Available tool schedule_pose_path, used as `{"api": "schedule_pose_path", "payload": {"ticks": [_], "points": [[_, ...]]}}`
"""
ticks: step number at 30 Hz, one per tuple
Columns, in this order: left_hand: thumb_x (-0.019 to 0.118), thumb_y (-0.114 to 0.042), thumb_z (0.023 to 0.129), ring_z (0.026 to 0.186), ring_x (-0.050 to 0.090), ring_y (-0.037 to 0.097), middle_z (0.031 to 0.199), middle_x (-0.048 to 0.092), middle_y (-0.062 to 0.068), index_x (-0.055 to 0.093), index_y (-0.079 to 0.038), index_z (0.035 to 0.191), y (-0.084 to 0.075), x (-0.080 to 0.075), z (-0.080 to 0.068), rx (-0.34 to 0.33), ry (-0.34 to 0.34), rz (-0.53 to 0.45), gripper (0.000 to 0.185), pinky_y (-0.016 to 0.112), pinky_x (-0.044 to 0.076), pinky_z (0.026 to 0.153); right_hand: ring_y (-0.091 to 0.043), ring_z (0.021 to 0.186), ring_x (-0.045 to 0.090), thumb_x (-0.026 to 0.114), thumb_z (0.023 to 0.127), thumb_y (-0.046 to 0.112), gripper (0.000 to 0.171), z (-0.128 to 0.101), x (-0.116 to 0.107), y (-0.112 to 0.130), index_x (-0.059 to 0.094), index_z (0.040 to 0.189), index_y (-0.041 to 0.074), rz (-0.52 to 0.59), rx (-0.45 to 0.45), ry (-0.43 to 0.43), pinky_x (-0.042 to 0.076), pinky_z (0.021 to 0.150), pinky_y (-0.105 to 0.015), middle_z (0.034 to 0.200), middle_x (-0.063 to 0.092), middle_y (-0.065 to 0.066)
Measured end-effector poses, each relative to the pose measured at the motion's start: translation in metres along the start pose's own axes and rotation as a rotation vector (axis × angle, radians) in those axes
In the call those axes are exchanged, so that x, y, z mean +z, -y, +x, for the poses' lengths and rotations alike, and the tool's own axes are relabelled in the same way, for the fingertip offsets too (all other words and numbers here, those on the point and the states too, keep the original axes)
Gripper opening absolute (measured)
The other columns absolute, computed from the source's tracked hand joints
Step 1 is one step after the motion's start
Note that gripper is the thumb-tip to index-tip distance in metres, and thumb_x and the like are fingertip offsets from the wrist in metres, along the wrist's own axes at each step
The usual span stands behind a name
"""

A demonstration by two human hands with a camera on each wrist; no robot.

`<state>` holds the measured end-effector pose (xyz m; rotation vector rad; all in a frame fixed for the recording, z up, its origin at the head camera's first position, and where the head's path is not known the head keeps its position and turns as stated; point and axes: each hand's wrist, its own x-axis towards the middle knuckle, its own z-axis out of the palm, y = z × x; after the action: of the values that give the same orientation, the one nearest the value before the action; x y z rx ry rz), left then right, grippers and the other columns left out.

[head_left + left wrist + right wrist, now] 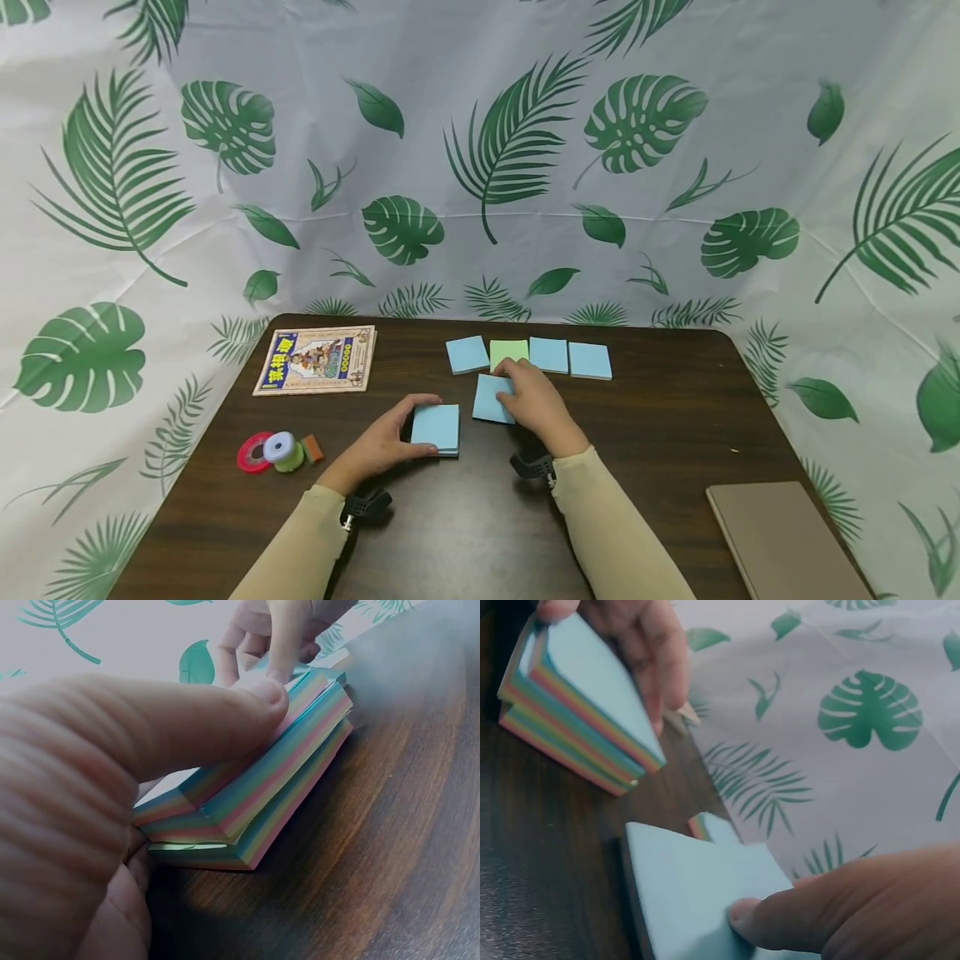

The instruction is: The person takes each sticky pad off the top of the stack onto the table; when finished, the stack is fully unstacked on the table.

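Observation:
My left hand (386, 437) grips a stack of sticky note pads (436, 427) by its sides, thumb along the near edge. In the left wrist view the stack (277, 772) shows rainbow-striped edges, its pads slightly out of line. To the right of it, my right hand (534, 398) pinches one blue sticky note pad (491, 398), its thumb on the top face in the right wrist view. Behind that pad a row holds a blue pad (467, 355), a green pad (507, 352) partly hidden by the right hand, and two more blue pads (548, 355) to the right.
At the back left lies an illustrated booklet (315, 360). A red tape roll (253, 452), a spool (282, 450) and a small orange-brown block (312, 448) sit left of the left hand. A brown flat notebook (783, 537) lies at the front right. A leaf-print curtain (480, 167) hangs behind the table.

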<state>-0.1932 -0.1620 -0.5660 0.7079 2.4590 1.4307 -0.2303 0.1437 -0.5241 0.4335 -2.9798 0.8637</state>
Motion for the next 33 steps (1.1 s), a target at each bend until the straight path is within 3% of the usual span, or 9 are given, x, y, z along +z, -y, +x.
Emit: {"api": "schedule_pose_path", "payload": {"ticks": [5, 13, 21, 27, 33], "points": [[0.093, -0.034, 0.089, 0.127, 0.059, 0.022, 0.159, 0.058, 0.0, 0.051, -0.03, 0.157, 0.0, 0.0, 0.0, -0.001, 0.001, -0.002, 0.08, 0.043, 0.046, 0.109, -0.03, 0.105, 0.058, 0.084, 0.096, 0.012, 0.032, -0.001, 0.007, -0.002, 0.072, 0.125, 0.014, -0.031, 0.005, -0.016, 0.053, 0.093, -0.049, 0.115, 0.063, -0.012], [0.093, -0.037, 0.089, 0.125, 0.058, 0.022, 0.159, 0.058, -0.001, 0.051, -0.032, 0.156, 0.002, 0.001, 0.001, -0.003, -0.001, -0.001, 0.08, 0.043, 0.046, 0.109, -0.028, 0.101, 0.051, 0.085, 0.095, 0.016, 0.032, -0.001, 0.011, -0.004, 0.073, 0.124, 0.015, -0.046, 0.015, -0.025, 0.049, 0.09, -0.047, 0.115, 0.061, -0.011], [0.093, -0.035, 0.089, 0.125, 0.058, 0.023, 0.159, 0.057, 0.0, 0.05, -0.031, 0.157, 0.002, 0.0, 0.0, -0.013, 0.007, -0.018, 0.08, 0.044, 0.046, 0.108, -0.03, 0.107, 0.053, 0.084, 0.096, 0.016, 0.032, -0.001, 0.012, -0.002, 0.074, 0.125, 0.015, -0.041, 0.003, -0.034, 0.05, 0.094, -0.047, 0.121, 0.062, -0.012], [0.092, -0.035, 0.09, 0.128, 0.057, 0.023, 0.161, 0.056, 0.0, 0.05, -0.029, 0.158, 0.0, 0.0, 0.001, -0.01, 0.008, -0.016, 0.08, 0.048, 0.045, 0.11, -0.027, 0.104, 0.054, 0.082, 0.099, 0.018, 0.028, -0.001, 0.013, 0.005, 0.073, 0.126, 0.014, -0.022, -0.041, -0.05, 0.051, 0.093, -0.047, 0.116, 0.06, -0.011], [0.091, -0.034, 0.091, 0.127, 0.057, 0.024, 0.161, 0.055, 0.001, 0.048, -0.024, 0.16, -0.002, 0.0, 0.001, -0.008, 0.013, -0.02, 0.081, 0.047, 0.046, 0.108, -0.024, 0.105, 0.062, 0.078, 0.103, 0.026, 0.029, -0.003, 0.017, 0.013, 0.072, 0.129, 0.015, -0.009, -0.117, 0.036, 0.055, 0.092, -0.045, 0.116, 0.064, -0.007]]}}
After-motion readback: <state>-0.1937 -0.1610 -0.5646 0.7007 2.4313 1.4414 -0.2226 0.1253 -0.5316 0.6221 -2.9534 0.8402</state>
